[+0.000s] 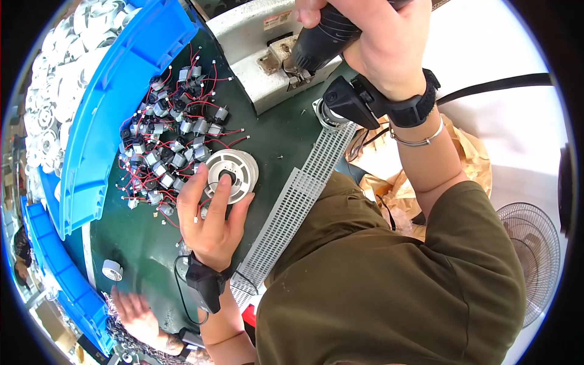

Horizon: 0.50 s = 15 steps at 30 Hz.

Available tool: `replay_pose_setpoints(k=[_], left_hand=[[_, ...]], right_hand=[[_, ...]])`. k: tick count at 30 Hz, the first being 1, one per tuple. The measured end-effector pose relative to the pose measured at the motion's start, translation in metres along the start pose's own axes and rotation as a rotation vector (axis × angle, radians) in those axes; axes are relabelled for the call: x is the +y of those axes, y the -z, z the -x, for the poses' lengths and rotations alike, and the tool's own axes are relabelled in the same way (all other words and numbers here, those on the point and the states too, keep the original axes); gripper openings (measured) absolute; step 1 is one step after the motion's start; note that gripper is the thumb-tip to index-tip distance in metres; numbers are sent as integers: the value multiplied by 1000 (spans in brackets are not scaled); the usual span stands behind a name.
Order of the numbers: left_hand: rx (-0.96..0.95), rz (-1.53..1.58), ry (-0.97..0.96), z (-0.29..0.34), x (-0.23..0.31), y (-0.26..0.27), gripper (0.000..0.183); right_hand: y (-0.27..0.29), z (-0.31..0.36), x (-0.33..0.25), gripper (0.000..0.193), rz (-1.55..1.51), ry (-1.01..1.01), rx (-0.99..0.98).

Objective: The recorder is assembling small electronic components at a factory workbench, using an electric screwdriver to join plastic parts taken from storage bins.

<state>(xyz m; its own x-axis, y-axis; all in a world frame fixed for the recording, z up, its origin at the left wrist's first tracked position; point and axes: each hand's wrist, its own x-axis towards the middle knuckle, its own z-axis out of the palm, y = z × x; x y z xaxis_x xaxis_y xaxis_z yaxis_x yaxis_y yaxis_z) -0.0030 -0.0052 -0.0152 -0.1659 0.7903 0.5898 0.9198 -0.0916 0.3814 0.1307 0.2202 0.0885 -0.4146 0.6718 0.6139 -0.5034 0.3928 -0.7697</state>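
Note:
My left hand [210, 228] grips a white round plastic housing [248, 165] on the green table, thumb at its near edge. Its fingertips press on a small black part [227, 175] in the housing's middle. In my right hand [389, 45] is a black electric screwdriver [325, 36], fist closed round its body. The screwdriver's nose points down at the slot of a pale metal box [243, 58], probably a screw feeder; its tip is hidden. Close to my left hand lies a pile of small silver motors [167, 159] with red and black wires.
Blue bins [91, 140] with white plastic rings [55, 91] line the left. A co-worker's hand [137, 313] is near a loose white ring [112, 269]. A perforated metal strip [292, 207] edges the table before me. A fan [532, 261] stands at right.

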Motion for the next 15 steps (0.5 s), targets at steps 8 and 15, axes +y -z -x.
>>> replay_pose_setpoints(k=[8,15], left_hand=[[10,-9,4,0,0,-2,49],[20,16,6,0,-2,-2,49]], right_hand=[[1,2,2,47,33,-27,-9],[2,3,0,47,33,-23,16]])
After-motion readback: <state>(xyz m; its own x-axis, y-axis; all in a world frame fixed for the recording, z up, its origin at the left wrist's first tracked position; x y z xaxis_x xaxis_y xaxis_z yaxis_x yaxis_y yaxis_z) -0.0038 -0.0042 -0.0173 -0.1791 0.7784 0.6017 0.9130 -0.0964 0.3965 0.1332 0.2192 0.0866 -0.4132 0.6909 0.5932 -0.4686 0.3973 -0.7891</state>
